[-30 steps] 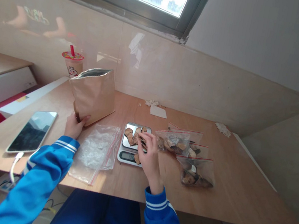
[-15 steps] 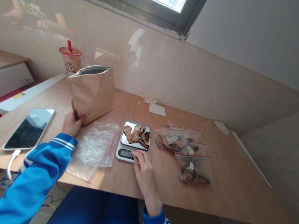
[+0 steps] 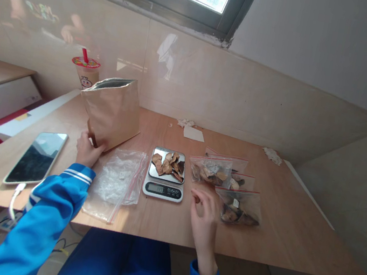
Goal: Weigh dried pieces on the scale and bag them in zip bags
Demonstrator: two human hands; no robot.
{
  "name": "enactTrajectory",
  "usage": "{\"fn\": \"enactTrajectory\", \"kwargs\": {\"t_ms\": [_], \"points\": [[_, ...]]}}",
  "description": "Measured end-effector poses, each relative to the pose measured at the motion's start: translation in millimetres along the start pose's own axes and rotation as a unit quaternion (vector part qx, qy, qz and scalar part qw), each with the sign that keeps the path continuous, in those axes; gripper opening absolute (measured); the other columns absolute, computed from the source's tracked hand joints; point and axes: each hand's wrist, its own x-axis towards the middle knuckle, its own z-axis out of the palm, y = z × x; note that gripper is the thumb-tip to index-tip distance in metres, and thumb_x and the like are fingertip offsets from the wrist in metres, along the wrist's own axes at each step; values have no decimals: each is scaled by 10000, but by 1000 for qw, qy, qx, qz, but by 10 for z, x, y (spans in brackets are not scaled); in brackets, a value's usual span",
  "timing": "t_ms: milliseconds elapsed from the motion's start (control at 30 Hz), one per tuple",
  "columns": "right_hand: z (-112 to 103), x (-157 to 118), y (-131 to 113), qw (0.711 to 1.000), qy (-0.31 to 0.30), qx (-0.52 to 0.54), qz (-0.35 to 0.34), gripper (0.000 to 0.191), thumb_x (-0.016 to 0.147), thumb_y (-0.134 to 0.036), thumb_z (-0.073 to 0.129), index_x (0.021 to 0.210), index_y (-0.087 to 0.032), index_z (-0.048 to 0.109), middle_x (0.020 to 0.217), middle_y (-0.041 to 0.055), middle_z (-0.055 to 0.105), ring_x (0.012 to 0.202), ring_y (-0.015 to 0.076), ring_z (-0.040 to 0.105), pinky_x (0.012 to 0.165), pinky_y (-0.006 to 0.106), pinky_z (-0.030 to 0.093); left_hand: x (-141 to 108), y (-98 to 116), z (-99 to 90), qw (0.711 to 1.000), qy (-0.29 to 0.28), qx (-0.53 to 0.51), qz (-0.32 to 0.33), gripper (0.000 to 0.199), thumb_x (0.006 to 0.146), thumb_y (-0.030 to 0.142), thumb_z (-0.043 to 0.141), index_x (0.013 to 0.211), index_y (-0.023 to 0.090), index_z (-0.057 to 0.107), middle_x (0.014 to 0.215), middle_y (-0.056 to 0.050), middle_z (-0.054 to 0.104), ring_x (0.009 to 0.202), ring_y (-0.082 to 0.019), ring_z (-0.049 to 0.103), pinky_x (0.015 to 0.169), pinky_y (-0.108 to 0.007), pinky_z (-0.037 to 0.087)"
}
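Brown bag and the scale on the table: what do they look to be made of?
Stand-up pouch: probably kraft paper, matte brown; its silvery-grey interior suggests a foil or plastic lining.
Digital kitchen scale: likely glossy white plastic body, judging by its smooth moulded edge; the shiny, reflective grey platform looks like stainless steel.

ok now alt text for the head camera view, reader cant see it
Dried brown slices sit on a digital scale on a wooden table. The left hand steadies an open paper bag; the right hovers near filled zip bags, seemingly pinching a small brown piece.
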Motion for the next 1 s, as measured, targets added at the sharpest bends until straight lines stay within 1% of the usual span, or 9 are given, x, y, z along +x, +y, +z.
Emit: {"fn": "enactTrajectory", "kwargs": {"t_ms": [67,133,267,400,567,700,833,900,1000], "points": [[-67,-113,243,999,10,-31,23,233,934,-209,442,1050,-208,644,982,89,649,928,215,617,825,378,514,-36,23,-15,1000,24,10,6,611,661,244,661,1217,153,424,1173,-116,554,1155,-302,507,994,-485,411],[-81,-224,425,998,-13,-47,34,250,934,-229,424,1029,-201,655,976,99,650,931,230,616,828,402,511,-70,46,-38,998,53,-6,22,681,653,171,637,1279,150,372,1262,-133,508,1202,-293,478,1040,-497,371],[-32,-329,525,997,-46,-51,46,279,936,-240,411,1018,-221,677,1020,103,661,979,250,612,877,448,489,-103,56,-87,990,112,-77,33,632,649,119,595,1233,142,354,1269,-148,500,1093,-243,553,954,-465,452],[-36,-338,480,997,-33,-20,64,287,946,-272,411,1064,-206,664,1053,113,682,1009,248,627,896,440,495,-163,75,-162,985,145,-95,24,479,666,113,514,1123,149,375,1143,-126,556,958,-213,600,803,-392,516],[-59,-249,277,994,-6,23,105,250,920,-319,509,1096,-185,627,1054,110,705,929,222,673,828,368,536,-390,177,-291,983,139,-105,55,235,707,176,483,940,176,508,926,-54,578,808,-186,589,779,-360,517],[158,106,-90,996,-40,72,27,188,926,-223,497,1069,-207,617,1039,78,692,982,193,642,892,351,510,-510,214,-336,986,119,-107,57,162,700,194,479,842,188,558,822,-26,574,736,-177,572,736,-339,507],[387,383,-330,996,-71,26,-38,219,915,-173,485,1051,-226,647,1142,85,651,1119,226,570,970,417,445,-492,172,-328,987,117,-106,41,170,704,200,461,831,189,574,796,-24,581,688,-169,564,638,-305,492],[376,319,-322,999,-49,-7,-21,224,916,-202,498,1076,-239,651,1184,91,623,1132,241,554,973,446,420,-474,145,-324,987,114,-104,39,175,698,202,464,829,191,580,790,-24,586,667,-166,562,600,-292,484],[215,4,-163,999,-12,-35,26,227,932,-241,481,1083,-241,651,1139,96,618,1084,246,565,958,464,402,-478,131,-326,988,105,-99,50,172,693,206,461,813,194,584,786,-25,599,686,-171,573,636,-301,496]]}}
